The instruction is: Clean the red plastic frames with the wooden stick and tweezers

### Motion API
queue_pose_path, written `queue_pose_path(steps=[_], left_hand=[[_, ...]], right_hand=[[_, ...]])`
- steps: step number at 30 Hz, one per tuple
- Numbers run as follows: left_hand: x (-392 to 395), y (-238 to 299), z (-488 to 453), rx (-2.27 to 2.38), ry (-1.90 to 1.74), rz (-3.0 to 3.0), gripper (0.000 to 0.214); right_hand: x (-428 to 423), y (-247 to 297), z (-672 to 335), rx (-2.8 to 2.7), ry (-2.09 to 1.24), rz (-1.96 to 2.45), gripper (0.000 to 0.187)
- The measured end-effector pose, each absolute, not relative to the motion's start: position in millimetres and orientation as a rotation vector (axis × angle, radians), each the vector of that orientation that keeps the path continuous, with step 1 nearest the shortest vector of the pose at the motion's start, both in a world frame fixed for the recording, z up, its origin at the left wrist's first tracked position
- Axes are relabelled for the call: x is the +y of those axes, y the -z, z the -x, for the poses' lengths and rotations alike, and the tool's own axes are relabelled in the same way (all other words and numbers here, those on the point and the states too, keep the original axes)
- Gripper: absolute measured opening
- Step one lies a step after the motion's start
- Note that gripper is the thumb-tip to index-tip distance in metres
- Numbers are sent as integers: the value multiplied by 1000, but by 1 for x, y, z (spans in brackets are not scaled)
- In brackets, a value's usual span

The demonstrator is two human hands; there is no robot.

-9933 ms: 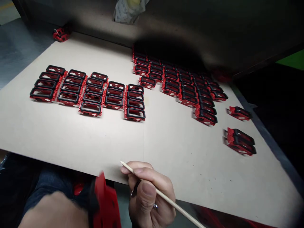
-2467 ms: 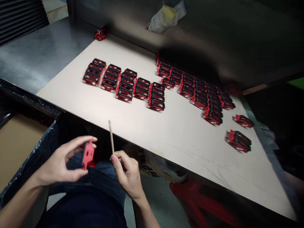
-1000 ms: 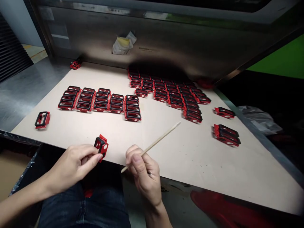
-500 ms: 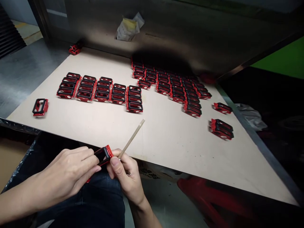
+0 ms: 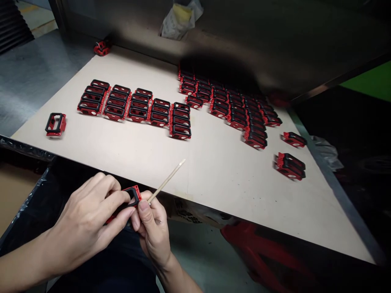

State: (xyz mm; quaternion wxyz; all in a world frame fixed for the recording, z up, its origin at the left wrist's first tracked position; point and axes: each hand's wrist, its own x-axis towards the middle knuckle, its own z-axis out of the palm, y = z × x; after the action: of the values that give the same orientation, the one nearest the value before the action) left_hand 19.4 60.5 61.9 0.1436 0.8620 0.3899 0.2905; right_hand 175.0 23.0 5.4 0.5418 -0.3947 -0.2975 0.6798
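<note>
My left hand pinches a small red frame with a black insert just below the near edge of the beige board. My right hand is closed round a thin wooden stick, whose tip points up and right over the board; its thumb and fingers also touch the frame. Both hands meet over my lap.
Several red-and-black frames lie in neat rows at the board's left middle and in a second group at the back right. A single frame sits at the far left, a few more at the right. A crumpled bag lies behind.
The hands came together: the left hand brought the frame down off the board edge and the right hand, stick swung more upright, closed in against it. The view dipped slightly.
</note>
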Motion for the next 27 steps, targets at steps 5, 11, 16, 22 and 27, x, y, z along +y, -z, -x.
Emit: queue_pose_path(steps=[5,11,16,22,27], left_hand=[[47,-49,-26,1266,-910,-2174,32],[46,-45,-40,1259,-993,-1614,19],[48,-43,-45,1295,-1098,-1429,20],[48,-42,-41,1285,-974,-1230,34],[48,-41,-35,1192,-909,-1262,18]], right_hand=[[16,-2,-167,-799,-1500,926,40],[8,9,-160,-1093,-1218,917,26],[6,13,-154,-1167,-1140,931,21],[6,11,-153,-1164,-1172,986,23],[7,11,-155,-1166,-1180,988,26]])
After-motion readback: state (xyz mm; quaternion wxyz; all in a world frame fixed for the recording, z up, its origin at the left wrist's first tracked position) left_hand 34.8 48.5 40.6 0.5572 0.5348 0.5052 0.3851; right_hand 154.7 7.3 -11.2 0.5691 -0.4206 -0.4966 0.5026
